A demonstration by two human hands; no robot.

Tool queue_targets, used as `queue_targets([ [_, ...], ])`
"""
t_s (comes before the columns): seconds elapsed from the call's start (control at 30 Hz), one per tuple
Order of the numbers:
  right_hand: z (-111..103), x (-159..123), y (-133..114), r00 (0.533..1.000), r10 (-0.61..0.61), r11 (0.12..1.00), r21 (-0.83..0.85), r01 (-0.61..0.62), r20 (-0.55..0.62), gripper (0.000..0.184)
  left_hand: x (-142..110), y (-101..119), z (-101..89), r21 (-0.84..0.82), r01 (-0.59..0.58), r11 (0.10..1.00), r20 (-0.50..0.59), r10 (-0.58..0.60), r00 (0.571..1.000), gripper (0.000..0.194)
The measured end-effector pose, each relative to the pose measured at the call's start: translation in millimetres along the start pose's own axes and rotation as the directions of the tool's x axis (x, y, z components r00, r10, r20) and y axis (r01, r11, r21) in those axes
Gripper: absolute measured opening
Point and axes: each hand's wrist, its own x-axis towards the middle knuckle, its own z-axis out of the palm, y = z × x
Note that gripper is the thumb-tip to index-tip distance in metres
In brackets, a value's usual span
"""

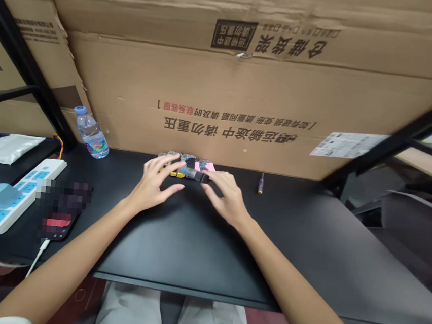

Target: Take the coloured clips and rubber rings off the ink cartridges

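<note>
Several small clear, yellow, black and pink pieces [177,174] stand in a row against the cardboard at the back of the table. My left hand [157,181] is at the left end of this row, its fingers spread and its thumb apart, holding nothing that I can see. On the right, my right hand [228,195] has thumb and index finger closed at the end of a small clear-and-black piece [196,175]. The piece lies level in front of the row. Its exact kind is too small to make out.
A purple-and-yellow screwdriver [260,184] lies to the right. At the left are a water bottle [92,135], a white power strip [42,176], a phone [68,209] on a cable and a white packet [7,148]. Large cardboard [246,88] walls off the back.
</note>
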Motion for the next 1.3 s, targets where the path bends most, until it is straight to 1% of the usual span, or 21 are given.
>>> queue_targets([
  [0.07, 2.6, -2.2, -11.0, 0.995, -0.070, 0.995, 0.080, 0.064, 0.073, 0.040, -1.4, 7.2, 3.9, -0.067, -0.058, 0.996, 0.032, 0.060, 0.998, 0.047],
  [0.13, 4.9, -2.8, -15.5, 0.989, -0.080, 0.989, 0.136, 0.064, 0.121, 0.040, -2.2, 10.3, 8.6, -0.146, -0.067, 0.987, 0.012, 0.070, 0.997, 0.035],
  [0.23, 5.4, -2.2, -9.5, 0.990, -0.046, 0.981, 0.191, 0.021, 0.132, 0.035, -0.7, 6.4, 10.7, -0.268, -0.027, 0.963, -0.053, 0.013, 0.998, 0.023],
  [0.3, 2.8, -1.7, -0.4, 0.992, -0.035, 0.980, 0.198, 0.010, 0.121, 0.028, 1.4, -0.1, 9.0, -0.348, 0.020, 0.937, -0.062, -0.045, 0.997, 0.021],
  [0.43, -13.0, 0.7, 19.4, 0.979, -0.012, 0.989, 0.144, -0.018, 0.203, 0.025, 3.4, -11.8, 8.1, -0.499, 0.132, 0.857, 0.034, -0.132, 0.991, 0.025],
  [0.5, -26.7, 2.2, 31.7, 0.984, 0.066, 0.995, 0.059, -0.077, 0.167, 0.030, 2.7, -14.0, 10.6, -0.535, 0.157, 0.830, 0.081, -0.135, 0.988, 0.026],
  [0.57, -42.8, 1.9, 47.9, 0.981, 0.189, 0.979, -0.082, -0.186, 0.035, 0.033, 1.7, -13.6, 13.0, -0.541, 0.153, 0.827, 0.110, -0.112, 0.988, 0.027],
  [0.6, -51.0, 0.8, 57.2, 0.964, 0.265, 0.949, -0.171, -0.267, -0.033, 0.034, 1.4, -12.8, 13.5, -0.540, 0.149, 0.828, 0.122, -0.098, 0.988, 0.027],
  [0.67, -66.0, -3.6, 76.0, 0.882, 0.455, 0.820, -0.329, -0.468, -0.121, 0.041, 1.2, -10.7, 12.6, -0.538, 0.153, 0.829, 0.154, -0.082, 0.985, 0.028],
  [0.7, -72.0, -6.4, 84.6, 0.818, 0.559, 0.733, -0.381, -0.564, -0.136, 0.047, 1.3, -9.7, 11.4, -0.538, 0.162, 0.827, 0.172, -0.081, 0.982, 0.028],
  [0.77, -79.9, -11.8, 98.1, 0.654, 0.747, 0.540, -0.463, -0.703, -0.122, 0.061, 1.5, -8.3, 8.4, -0.540, 0.182, 0.822, 0.205, -0.081, 0.975, 0.029],
  [0.83, -81.7, -15.7, 106.1, 0.513, 0.854, 0.395, -0.534, -0.748, -0.087, 0.073, 1.2, -7.7, 6.6, -0.544, 0.194, 0.817, 0.233, -0.075, 0.970, 0.030],
  [0.87, -80.7, -16.9, 108.3, 0.473, 0.879, 0.360, -0.561, -0.746, -0.064, 0.076, 0.7, -7.4, 6.7, -0.548, 0.198, 0.813, 0.246, -0.070, 0.967, 0.030],
  [0.9, -79.0, -17.6, 109.7, 0.456, 0.889, 0.352, -0.577, -0.737, -0.040, 0.075, -0.1, -7.2, 7.5, -0.552, 0.206, 0.808, 0.263, -0.066, 0.963, 0.029],
  [0.93, -76.9, -18.0, 110.4, 0.457, 0.889, 0.363, -0.582, -0.728, -0.018, 0.073, -1.1, -7.0, 9.0, -0.553, 0.220, 0.804, 0.284, -0.067, 0.956, 0.030],
  [1.0, -72.7, -17.8, 110.8, 0.490, 0.872, 0.412, -0.555, -0.723, 0.009, 0.065, -3.2, -6.6, 13.2, -0.539, 0.257, 0.803, 0.330, -0.080, 0.941, 0.034],
  [1.1, -68.9, -14.8, 108.5, 0.589, 0.808, 0.550, -0.376, -0.746, 0.012, 0.042, -5.6, -7.2, 18.4, -0.496, 0.301, 0.814, 0.371, -0.114, 0.922, 0.044],
  [1.13, -68.0, -12.7, 106.4, 0.616, 0.787, 0.593, -0.262, -0.761, -0.010, 0.036, -5.8, -7.9, 18.8, -0.492, 0.308, 0.814, 0.379, -0.118, 0.918, 0.047],
  [1.2, -65.6, -6.8, 98.5, 0.642, 0.765, 0.644, 0.036, -0.764, -0.052, 0.036, -5.6, -9.5, 17.7, -0.500, 0.320, 0.804, 0.409, -0.106, 0.906, 0.049],
  [1.23, -63.8, -3.2, 92.6, 0.644, 0.763, 0.640, 0.201, -0.741, -0.057, 0.038, -5.3, -10.0, 16.4, -0.508, 0.327, 0.797, 0.428, -0.096, 0.899, 0.050],
  [1.3, -58.6, 3.8, 76.7, 0.692, 0.722, 0.601, 0.482, -0.638, 0.015, 0.041, -4.7, -9.7, 14.1, -0.523, 0.340, 0.781, 0.456, -0.081, 0.886, 0.053],
])
